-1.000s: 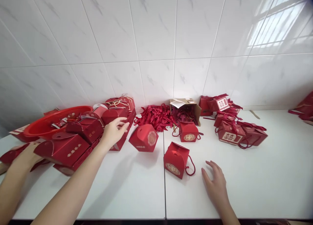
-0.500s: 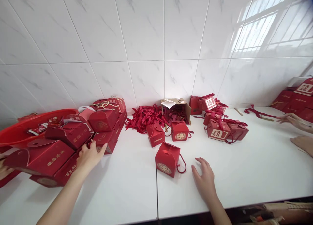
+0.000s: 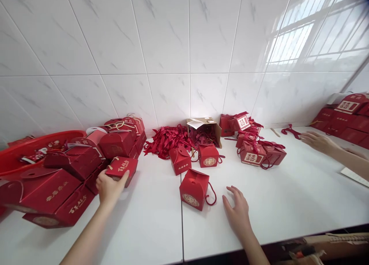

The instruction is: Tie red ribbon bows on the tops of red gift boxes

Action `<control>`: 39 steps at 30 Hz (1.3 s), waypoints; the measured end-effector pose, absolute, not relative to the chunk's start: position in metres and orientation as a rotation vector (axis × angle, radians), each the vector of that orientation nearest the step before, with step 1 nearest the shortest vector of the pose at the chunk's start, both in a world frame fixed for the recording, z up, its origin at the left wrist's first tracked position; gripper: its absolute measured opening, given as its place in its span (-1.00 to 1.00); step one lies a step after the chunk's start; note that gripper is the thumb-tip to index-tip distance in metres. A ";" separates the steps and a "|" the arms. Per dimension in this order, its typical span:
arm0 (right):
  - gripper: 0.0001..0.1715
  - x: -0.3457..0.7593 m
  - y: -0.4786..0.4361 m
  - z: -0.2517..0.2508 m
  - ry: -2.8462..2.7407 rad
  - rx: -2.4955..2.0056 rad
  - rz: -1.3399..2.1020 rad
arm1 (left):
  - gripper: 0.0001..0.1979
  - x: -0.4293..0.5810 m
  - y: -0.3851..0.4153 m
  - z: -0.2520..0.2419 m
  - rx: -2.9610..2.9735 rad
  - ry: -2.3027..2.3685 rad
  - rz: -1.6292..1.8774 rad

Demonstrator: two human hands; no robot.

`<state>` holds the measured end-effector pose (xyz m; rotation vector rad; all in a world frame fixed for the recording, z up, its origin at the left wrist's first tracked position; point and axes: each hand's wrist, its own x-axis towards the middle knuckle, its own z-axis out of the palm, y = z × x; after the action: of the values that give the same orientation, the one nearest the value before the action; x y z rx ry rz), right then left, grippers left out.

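My left hand (image 3: 111, 186) is closed around a small red gift box (image 3: 123, 168) with gold lettering, tilted beside the stack at the left. Fingers apart and holding nothing, my right hand (image 3: 238, 205) hovers over or rests on the white table. Just left of it stands a red box with a dark red cord handle (image 3: 194, 190) and a gold round emblem. Behind that one are two more, a box with a curved flap (image 3: 180, 160) and an emblem box (image 3: 208, 156).
A red ribbon heap (image 3: 170, 140) lies by an open cardboard box (image 3: 217, 132). Ribboned boxes (image 3: 253, 153) stand to its right. At left, a red basin (image 3: 75, 134) sits behind stacked red boxes (image 3: 62, 190). Another person's hand (image 3: 317, 142) reaches in from the right, near more boxes (image 3: 343, 123).
My left hand has pulled a red box out from the stack and tilted it. My right hand stays much the same. The other person's hand at the right has moved toward a ribbon.
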<state>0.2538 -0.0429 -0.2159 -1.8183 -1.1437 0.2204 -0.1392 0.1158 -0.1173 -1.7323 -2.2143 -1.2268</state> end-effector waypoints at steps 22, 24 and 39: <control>-0.61 0.254 -0.043 -0.218 -1.159 -1.847 0.186 | 0.01 -0.098 0.102 -0.143 -2.075 -2.084 -1.521; -0.62 0.254 -0.043 -0.218 -1.171 -1.845 0.170 | 0.04 -0.098 0.109 -0.143 -2.068 -2.109 -1.603; -0.51 0.251 -0.048 -0.201 -1.135 -1.783 0.428 | -0.27 -0.055 0.091 -0.125 -2.372 -2.412 -2.018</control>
<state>0.2506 -0.0481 -0.2015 -1.7830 -1.1351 0.4278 -0.0553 0.0908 -0.1248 -2.3720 -2.4121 -2.0181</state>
